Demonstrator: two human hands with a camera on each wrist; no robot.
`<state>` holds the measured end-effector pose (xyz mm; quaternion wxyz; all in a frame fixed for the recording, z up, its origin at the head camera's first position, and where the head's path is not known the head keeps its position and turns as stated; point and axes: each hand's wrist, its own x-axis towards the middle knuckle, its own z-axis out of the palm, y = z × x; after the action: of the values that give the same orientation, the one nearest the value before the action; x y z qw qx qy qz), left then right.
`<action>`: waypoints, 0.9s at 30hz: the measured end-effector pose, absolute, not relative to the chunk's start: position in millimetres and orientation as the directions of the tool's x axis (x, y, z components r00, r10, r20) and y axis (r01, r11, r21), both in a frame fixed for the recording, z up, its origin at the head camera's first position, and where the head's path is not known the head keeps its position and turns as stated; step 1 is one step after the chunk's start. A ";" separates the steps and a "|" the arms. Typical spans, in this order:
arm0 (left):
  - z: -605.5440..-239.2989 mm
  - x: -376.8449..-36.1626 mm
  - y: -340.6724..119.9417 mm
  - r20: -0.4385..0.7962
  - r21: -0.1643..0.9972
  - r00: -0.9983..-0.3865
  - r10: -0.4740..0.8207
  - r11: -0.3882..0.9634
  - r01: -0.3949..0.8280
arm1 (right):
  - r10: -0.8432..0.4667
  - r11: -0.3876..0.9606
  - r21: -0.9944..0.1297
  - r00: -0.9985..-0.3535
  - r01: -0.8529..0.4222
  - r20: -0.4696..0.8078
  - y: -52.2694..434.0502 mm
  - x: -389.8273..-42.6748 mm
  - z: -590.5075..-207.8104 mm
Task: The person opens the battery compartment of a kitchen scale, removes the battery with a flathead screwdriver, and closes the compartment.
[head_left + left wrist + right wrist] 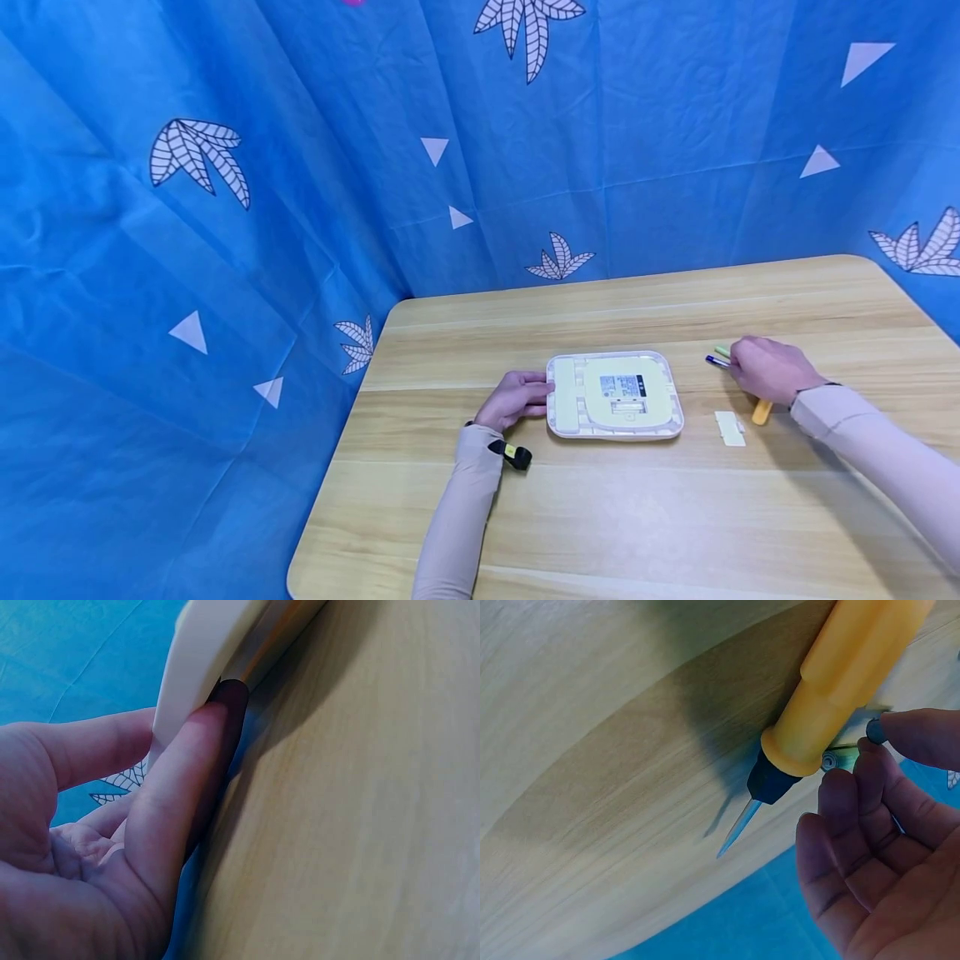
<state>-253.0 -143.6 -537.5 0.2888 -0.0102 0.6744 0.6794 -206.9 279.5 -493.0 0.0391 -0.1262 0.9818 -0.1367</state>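
Screwdriver (840, 682) flat on bench (675, 517), tip toward 7 o'clock; right hand (772, 371) fingers (900, 735) pinching a blue pen (716, 361); left hand (513, 398) fingers straight against white device (615, 394); white cover (730, 427) nearby.

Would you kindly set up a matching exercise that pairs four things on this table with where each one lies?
Things:
1. left hand
2. right hand
3. small white piece
4. yellow-handled screwdriver

Places:
A. on bare wood just right of the device
B. against the left edge of the white device
C. lying on the table under the right hand
D. over the pens, right of the device

Pairs: 1-B, 2-D, 3-A, 4-C
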 end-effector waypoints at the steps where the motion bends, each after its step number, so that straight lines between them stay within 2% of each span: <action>1: -537.6 -252.9 -143.6 -0.403 0.911 -0.833 0.378 0.078 -0.406 | -0.254 0.932 -0.278 -0.966 -0.232 -0.046 279.5 -207.3 -493.6; 27: -535.1 -252.2 -143.0 -0.411 0.906 -0.828 0.382 0.075 -0.416 | -0.223 0.930 -0.322 -0.969 -0.179 -0.106 280.5 -206.6 -493.2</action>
<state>-252.2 -143.0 -535.1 0.2932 -0.0128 0.6719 0.6800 -206.6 280.5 -493.2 0.0704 -0.1026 0.9797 -0.1570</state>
